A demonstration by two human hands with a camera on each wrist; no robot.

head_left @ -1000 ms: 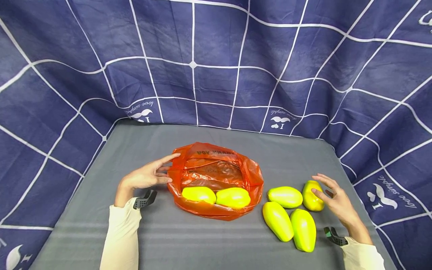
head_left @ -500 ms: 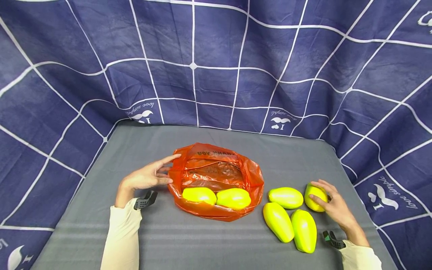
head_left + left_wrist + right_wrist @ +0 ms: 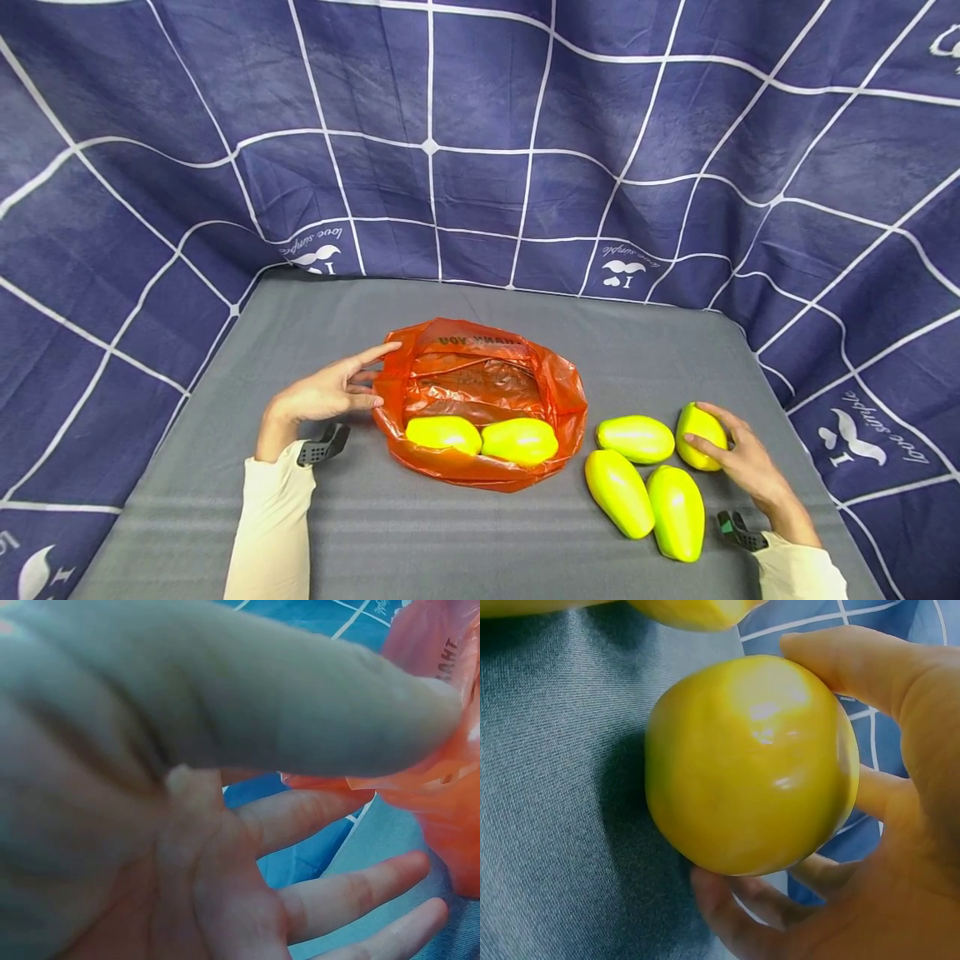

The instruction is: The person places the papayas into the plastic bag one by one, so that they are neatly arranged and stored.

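An orange-red plastic bag [image 3: 480, 383] lies with its mouth spread, and two yellow-green oblong fruits [image 3: 519, 441] rest inside near its front rim. At the bag's left side is my left hand [image 3: 322, 392]; its fingers are extended, with the thumb and index finger touching the plastic. Over on the right, my right hand [image 3: 746, 458] holds another yellow-green oblong fruit [image 3: 750, 765], thumb on one side and fingers on the other. That fruit stands tilted on the grey surface. Three more such fruits [image 3: 635, 439] lie between it and the bag.
A grey cloth [image 3: 450, 542] covers the table. Behind and at both sides hangs a dark blue curtain [image 3: 480, 192] with white grid lines. Black straps with small cameras sit on both wrists.
My right hand has come down onto the far-right fruit and taken hold of it; the fruit has shifted slightly right. My left hand and the bag have stayed practically still.
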